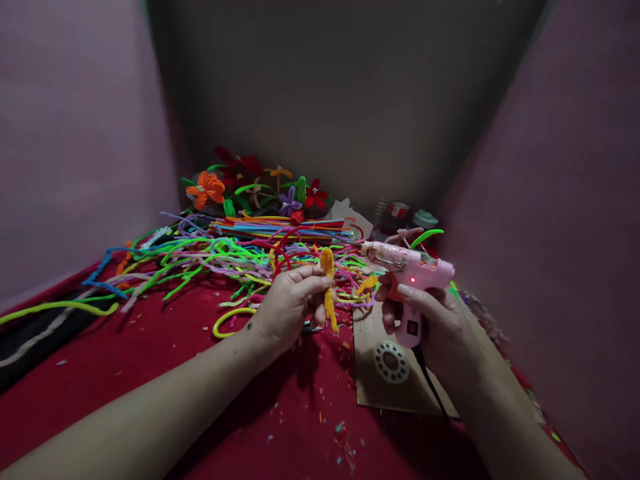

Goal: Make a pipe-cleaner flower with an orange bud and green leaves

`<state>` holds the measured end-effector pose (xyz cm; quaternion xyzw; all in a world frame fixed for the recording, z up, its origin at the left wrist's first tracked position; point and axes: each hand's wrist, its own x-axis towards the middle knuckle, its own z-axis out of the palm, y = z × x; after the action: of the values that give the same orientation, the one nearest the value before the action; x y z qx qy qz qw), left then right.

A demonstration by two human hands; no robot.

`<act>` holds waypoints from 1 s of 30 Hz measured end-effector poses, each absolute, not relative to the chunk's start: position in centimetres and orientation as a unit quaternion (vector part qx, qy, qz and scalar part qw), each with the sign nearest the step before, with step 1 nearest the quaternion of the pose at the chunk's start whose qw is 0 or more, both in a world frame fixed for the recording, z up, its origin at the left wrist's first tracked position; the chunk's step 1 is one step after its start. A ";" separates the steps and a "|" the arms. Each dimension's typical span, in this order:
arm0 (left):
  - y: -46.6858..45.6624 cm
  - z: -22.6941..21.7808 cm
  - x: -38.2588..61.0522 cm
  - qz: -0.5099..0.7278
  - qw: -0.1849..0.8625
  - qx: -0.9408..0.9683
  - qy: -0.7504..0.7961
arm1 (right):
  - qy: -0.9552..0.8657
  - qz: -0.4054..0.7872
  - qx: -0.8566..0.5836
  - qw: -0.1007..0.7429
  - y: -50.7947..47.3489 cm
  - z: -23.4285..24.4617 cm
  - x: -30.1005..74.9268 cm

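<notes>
My left hand [293,303] pinches an orange-yellow pipe cleaner piece [329,290] and holds it upright above the red cloth. To its right, my right hand [425,320] is wrapped round the grip of a pink glue gun [407,270]. A small red light glows on the gun's body. The gun's nozzle points left toward the pipe cleaner piece, a short gap away from it. Just beyond both hands lies a tangled heap of coloured pipe cleaners [220,257].
Finished pipe-cleaner flowers [250,183] stand at the back against a dark wall. A cardboard sheet [395,373] with a round white disc [391,362] lies under my right hand. The red cloth [150,347] is strewn with small scraps. Small jars [407,215] sit at back right.
</notes>
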<state>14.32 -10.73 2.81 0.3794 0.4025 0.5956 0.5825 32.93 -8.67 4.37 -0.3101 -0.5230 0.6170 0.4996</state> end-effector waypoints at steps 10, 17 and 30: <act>-10.8 3.6 14.3 0.592 0.610 0.300 0.432 | -0.603 0.550 -0.327 0.477 -8.9 3.3 33.3; -10.8 3.5 14.3 0.581 0.622 0.313 0.420 | -0.610 0.548 -0.325 0.471 -9.2 3.4 33.3; -10.7 3.5 14.2 0.585 0.603 0.315 0.442 | -0.631 0.527 -0.333 0.462 -9.2 3.1 33.3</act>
<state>14.23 -10.74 3.46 0.3150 0.4418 0.5850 0.6028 33.35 -9.18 3.11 -0.3334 -0.6307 0.5271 0.4618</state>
